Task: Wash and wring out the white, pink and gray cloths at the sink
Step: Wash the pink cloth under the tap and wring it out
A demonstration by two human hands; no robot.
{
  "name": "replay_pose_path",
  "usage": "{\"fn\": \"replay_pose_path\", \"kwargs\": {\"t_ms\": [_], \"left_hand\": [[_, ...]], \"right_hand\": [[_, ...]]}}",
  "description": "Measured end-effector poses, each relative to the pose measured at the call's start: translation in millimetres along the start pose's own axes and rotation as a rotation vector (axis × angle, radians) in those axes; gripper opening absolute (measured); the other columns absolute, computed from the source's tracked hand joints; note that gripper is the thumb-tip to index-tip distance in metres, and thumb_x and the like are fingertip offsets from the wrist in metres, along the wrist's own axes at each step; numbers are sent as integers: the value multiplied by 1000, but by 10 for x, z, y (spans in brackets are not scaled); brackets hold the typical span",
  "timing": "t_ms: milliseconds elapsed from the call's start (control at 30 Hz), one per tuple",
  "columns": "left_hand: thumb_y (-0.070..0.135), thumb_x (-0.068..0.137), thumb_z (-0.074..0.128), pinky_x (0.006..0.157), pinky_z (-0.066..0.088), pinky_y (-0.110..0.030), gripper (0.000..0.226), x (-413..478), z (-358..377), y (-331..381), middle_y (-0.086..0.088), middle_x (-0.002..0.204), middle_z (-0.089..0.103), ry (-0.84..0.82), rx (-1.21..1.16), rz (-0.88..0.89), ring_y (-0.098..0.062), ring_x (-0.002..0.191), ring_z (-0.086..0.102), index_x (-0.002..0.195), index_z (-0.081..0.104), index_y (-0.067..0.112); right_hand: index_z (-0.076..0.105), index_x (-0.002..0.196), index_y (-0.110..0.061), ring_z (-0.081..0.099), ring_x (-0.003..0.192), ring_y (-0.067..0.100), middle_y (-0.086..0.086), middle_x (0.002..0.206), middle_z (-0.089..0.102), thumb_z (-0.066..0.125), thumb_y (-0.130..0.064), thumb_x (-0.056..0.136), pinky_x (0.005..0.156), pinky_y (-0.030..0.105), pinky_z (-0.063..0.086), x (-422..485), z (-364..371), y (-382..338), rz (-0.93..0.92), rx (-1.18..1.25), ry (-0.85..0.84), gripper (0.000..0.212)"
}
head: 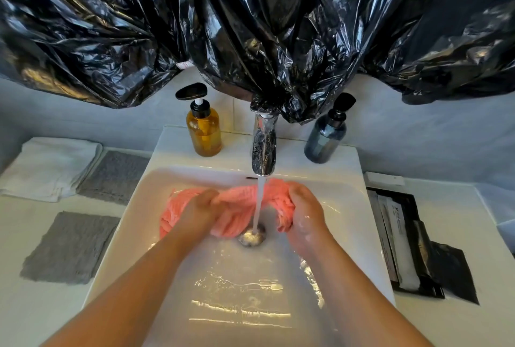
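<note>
A wet pink cloth point(237, 208) is bunched over the white sink point(345, 179), stretched between both hands. My left hand point(199, 211) grips its left part and my right hand point(303, 214) grips its right end. Water runs from the chrome faucet point(264, 148) down past the cloth onto the drain point(251, 236). On the counter to the left lie a folded white cloth point(47, 167), one gray cloth point(115, 176) beside it and another gray cloth point(71, 247) nearer to me.
An amber pump bottle point(204, 130) and a dark blue pump bottle point(326, 137) stand on the sink's back ledge, either side of the faucet. Black plastic sheeting point(250, 26) hangs over the wall above. Black and white packets point(404, 240) lie on the right counter.
</note>
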State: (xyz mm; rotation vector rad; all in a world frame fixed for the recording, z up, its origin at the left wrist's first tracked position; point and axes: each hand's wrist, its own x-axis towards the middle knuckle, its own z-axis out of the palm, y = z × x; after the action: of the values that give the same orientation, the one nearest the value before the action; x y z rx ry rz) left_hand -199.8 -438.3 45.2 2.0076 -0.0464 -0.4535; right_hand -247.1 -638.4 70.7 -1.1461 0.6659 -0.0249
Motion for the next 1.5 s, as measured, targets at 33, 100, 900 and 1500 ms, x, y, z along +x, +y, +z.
{"fn": "replay_pose_path", "kwargs": {"t_ms": [33, 100, 900, 1500], "left_hand": [[12, 91, 53, 60, 42, -29, 11, -13, 2, 109, -10, 74, 62, 54, -200, -19, -22, 70, 56, 85, 60, 7], [22, 88, 47, 56, 41, -30, 25, -15, 43, 290, -19, 69, 50, 69, -408, -5, -25, 61, 45, 74, 57, 3], [44, 68, 86, 83, 54, -33, 43, -116, 45, 82, 8, 95, 74, -281, 422, 163, -11, 89, 69, 104, 72, 27], [14, 69, 57, 73, 57, -33, 33, -282, -391, 472, -12, 91, 75, -210, -516, 164, -24, 86, 72, 100, 70, 9]], "right_hand": [[67, 103, -3, 56, 44, 21, 13, 63, 63, 54, -17, 100, 40, 23, 42, -37, 31, 56, 35, 57, -45, 19], [69, 113, 3, 72, 79, 34, 21, 95, 73, 73, -28, 79, 67, 36, 59, -88, 163, 195, 127, 140, -98, 46], [75, 102, -16, 52, 63, 24, 22, 102, 67, 50, -12, 87, 32, 16, 35, -146, 163, -51, 222, 310, -542, 29], [71, 111, -16, 69, 96, 27, 6, 101, 74, 63, -23, 91, 88, 47, 57, -345, 351, 182, -254, -424, -373, 22]]}}
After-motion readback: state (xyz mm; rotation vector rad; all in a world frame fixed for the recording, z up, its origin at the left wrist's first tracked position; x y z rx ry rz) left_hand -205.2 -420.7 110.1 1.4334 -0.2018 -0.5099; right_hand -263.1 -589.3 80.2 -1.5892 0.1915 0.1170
